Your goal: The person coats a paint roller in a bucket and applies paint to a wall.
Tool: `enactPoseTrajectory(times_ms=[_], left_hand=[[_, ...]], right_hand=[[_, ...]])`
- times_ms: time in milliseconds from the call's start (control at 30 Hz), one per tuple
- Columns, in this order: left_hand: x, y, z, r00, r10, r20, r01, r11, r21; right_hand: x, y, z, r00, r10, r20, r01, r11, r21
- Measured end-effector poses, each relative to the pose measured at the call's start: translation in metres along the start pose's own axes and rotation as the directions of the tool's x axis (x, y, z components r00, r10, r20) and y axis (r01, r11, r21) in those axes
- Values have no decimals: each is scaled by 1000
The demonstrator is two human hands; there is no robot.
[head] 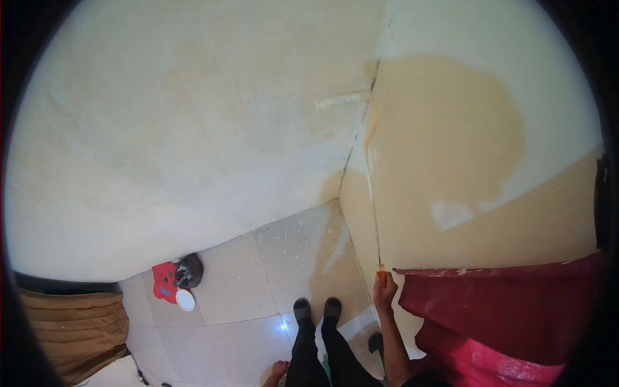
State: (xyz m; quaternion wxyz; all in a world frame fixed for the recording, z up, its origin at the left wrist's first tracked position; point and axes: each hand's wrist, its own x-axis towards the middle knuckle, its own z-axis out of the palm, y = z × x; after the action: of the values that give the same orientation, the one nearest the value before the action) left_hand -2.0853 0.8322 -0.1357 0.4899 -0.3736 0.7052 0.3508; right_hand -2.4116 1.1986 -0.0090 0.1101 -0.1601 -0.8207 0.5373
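Observation:
My right hand (384, 289) is closed around the orange grip of a paint roller (342, 100). Its long thin metal rod (371, 193) runs up from the hand. The pale roller sleeve lies against the off-white left wall (193, 135), with one end at the dark crack of the wall corner (349, 155). At the bottom edge, my left hand (279, 369) hangs beside my leg, its fingers curled; whether they hold anything is hidden.
Paint specks dot the tiled floor (237, 295) near the corner. A red mat (165, 280), a dark bag (189, 271) and a white lid (185, 300) sit along the left wall. Red cloth (483, 305) hangs at right; a brown curtain (77, 324) is at lower left.

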Motion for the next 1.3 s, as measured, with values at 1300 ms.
enactPoseTrajectory(times_ms=[1300], left_hand=[[-19, 15, 30, 995, 38, -91, -31, 997, 74]], right_hand=[[78, 13, 46, 994, -111, -13, 106, 971, -215]])
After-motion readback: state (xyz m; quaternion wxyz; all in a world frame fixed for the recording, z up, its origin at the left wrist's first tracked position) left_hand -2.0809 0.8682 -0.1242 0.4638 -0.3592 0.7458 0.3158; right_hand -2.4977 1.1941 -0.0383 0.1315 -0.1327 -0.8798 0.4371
